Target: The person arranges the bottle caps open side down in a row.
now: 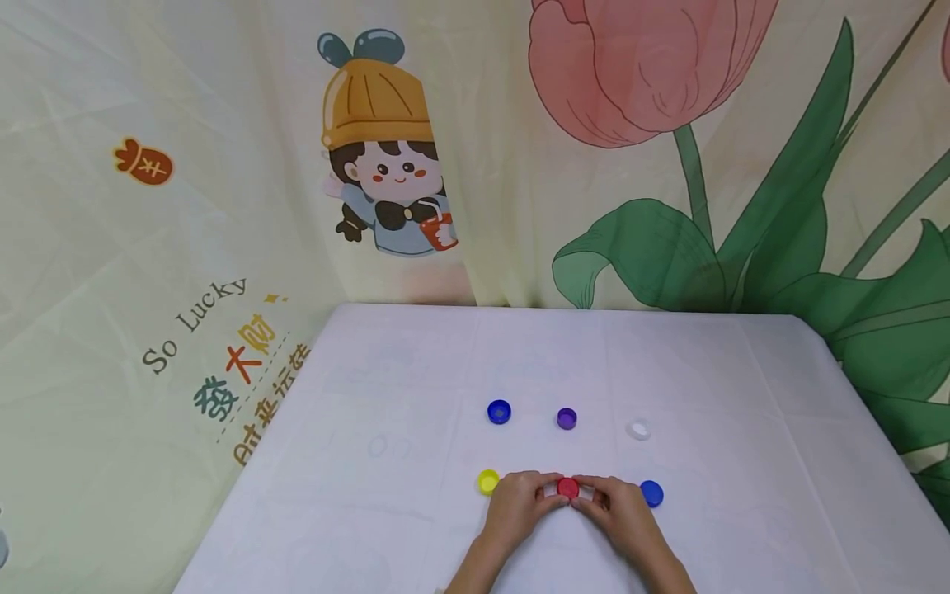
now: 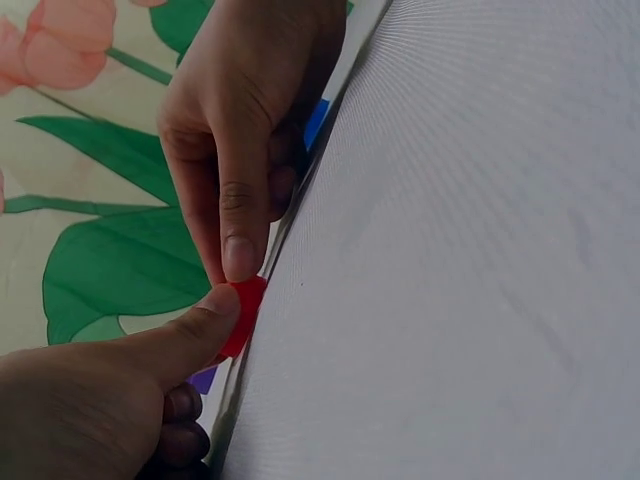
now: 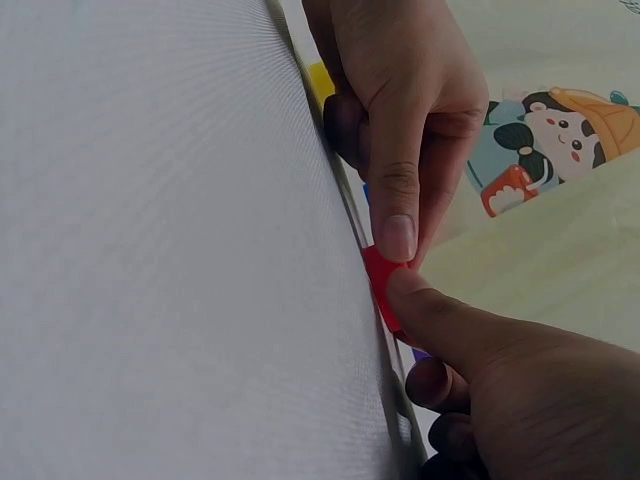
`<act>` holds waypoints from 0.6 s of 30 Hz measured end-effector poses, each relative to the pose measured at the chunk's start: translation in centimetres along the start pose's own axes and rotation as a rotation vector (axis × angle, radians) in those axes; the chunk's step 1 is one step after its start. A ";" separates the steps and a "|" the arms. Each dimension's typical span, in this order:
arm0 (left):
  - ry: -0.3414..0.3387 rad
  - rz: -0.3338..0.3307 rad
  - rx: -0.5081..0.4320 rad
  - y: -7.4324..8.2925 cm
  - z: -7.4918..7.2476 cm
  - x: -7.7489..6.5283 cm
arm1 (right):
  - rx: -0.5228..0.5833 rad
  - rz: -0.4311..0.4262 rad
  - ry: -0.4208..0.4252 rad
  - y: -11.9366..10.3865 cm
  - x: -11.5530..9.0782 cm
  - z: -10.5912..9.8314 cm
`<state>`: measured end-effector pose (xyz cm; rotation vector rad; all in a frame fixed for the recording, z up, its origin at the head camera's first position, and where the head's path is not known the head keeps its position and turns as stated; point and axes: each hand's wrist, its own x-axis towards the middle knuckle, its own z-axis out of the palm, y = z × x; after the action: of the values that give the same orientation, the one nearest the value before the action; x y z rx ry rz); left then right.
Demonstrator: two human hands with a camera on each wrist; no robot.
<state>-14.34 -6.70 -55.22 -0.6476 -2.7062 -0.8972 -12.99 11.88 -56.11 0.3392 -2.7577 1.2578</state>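
A red bottle cap (image 1: 567, 487) is at the front middle of the white table, between both hands. My left hand (image 1: 517, 505) holds its left side with thumb and index finger, and my right hand (image 1: 622, 513) holds the right side likewise. In the left wrist view both thumbs meet at the red cap (image 2: 246, 316); the right wrist view also shows the red cap (image 3: 384, 288) between the fingertips. Just left of my left hand lies a yellow cap (image 1: 488, 482), hollow side up. A blue cap (image 1: 651, 493) sits beside my right hand, partly covered by it.
Farther back on the white table (image 1: 356, 371) stand a dark blue cap (image 1: 499, 412), a purple cap (image 1: 567, 418) and a clear white cap (image 1: 639, 429) in a loose row. Behind the table hangs a printed curtain (image 1: 505, 165) with a tulip and a cartoon figure.
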 end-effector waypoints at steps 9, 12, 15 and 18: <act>-0.021 0.002 0.000 -0.2 -0.2 0.2 | -0.015 0.003 -0.008 -0.1 0.2 -0.2; -0.025 -0.018 -0.068 -0.2 -0.4 0.1 | 0.007 0.022 -0.009 -0.2 0.2 -0.3; 0.006 -0.025 -0.157 -0.3 -1.1 0.1 | 0.032 0.030 0.010 -0.4 0.1 -0.3; 0.063 -0.023 -0.212 -0.6 -2.3 0.1 | 0.054 0.030 0.042 -0.9 0.1 -0.3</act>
<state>-14.54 -8.45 -53.70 -0.6173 -2.5896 -1.2007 -12.93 11.50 -55.29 0.2727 -2.7079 1.3330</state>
